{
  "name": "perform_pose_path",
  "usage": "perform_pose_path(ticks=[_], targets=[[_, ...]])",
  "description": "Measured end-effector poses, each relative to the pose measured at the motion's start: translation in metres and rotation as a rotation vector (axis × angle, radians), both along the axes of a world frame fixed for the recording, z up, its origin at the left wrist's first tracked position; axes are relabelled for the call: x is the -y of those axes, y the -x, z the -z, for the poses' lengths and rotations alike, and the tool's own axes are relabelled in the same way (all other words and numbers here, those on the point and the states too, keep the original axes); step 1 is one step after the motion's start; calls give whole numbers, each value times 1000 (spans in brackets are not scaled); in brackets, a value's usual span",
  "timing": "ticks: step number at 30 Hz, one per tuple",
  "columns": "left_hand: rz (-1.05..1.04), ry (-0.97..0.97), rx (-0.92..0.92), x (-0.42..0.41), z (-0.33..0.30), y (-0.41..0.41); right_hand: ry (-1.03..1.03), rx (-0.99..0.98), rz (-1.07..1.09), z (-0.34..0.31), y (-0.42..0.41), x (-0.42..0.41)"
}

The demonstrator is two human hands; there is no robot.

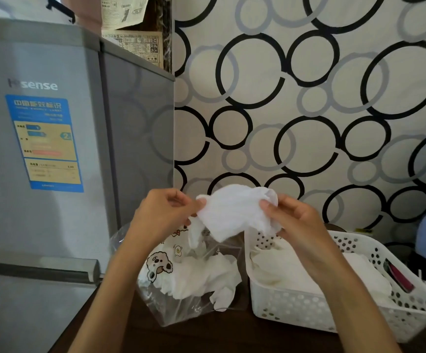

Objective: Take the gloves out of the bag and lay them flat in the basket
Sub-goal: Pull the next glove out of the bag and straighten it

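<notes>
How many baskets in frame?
1. The white perforated basket sits on the dark table, right of the clear bag, under the right hand; its right end is cropped.

Bag (189, 296) sits left of basket (308, 304); fridge (54, 149) stands farther left.

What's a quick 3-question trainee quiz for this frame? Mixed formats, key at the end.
1. True or false: the white glove held up by both hands is already lying flat in the basket.
2. Multiple choice: the clear bag sits where relative to the basket? A) inside it B) to its left on the table C) on top of the fridge
3. Fill in: the left hand and right hand each have a grip on the ____.

Key: 1 false; 2 B; 3 glove
</notes>
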State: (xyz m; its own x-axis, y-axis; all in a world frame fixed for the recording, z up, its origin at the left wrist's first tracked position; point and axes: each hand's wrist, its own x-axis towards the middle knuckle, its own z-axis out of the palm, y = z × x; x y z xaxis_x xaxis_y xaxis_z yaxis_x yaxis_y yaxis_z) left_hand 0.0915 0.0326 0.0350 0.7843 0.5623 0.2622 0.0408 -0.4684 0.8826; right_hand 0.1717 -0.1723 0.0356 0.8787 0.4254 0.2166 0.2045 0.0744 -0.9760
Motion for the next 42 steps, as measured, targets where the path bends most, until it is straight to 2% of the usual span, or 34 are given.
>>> perform_pose_path(ticks=[2, 4, 6, 8, 10, 13, 16, 18, 20, 23, 28, 31, 37, 39, 42], targets=[[31, -131, -46, 1, 0, 1, 66, 73, -32, -3, 0, 8], [163, -216, 13, 9, -3, 1, 162, 125, -110, -7, 2, 14], [426, -200, 29, 21, -5, 1, 244, 154, -216, -11, 4, 20], [658, -139, -50, 33, -2, 1, 300, 167, -280, -16, 8, 24], [766, -102, -73, 39, 2, -2, 311, 171, -281, -17, 6, 27], [654, -84, 28, 47, 3, -6, 285, 73, -204, -16, 3, 24], [481, -132, 144, 50, 7, -13, 160, -87, -282, -14, 4, 20], [439, -108, 188, 49, 7, -14, 287, 52, -226, -10, 1, 22], [456, -113, 160, 47, 7, -13, 351, 213, -42, -8, -1, 22], [543, -105, 92, 52, 7, -11, 236, 295, 171, -9, -3, 24], [614, -56, 27, 62, 11, -15, 47, 406, 318, -12, -1, 42], [688, -38, -5, 71, 10, -17, 8, 473, 423, -12, -3, 57], [619, 105, 54, 85, 14, -27, -56, 469, 573, -19, -17, 84], [534, 158, 69, 93, 16, -34, -54, 428, 545, -16, -22, 85], [390, 349, 129, 107, 17, -45, -36, 345, 411, -13, -23, 81]])
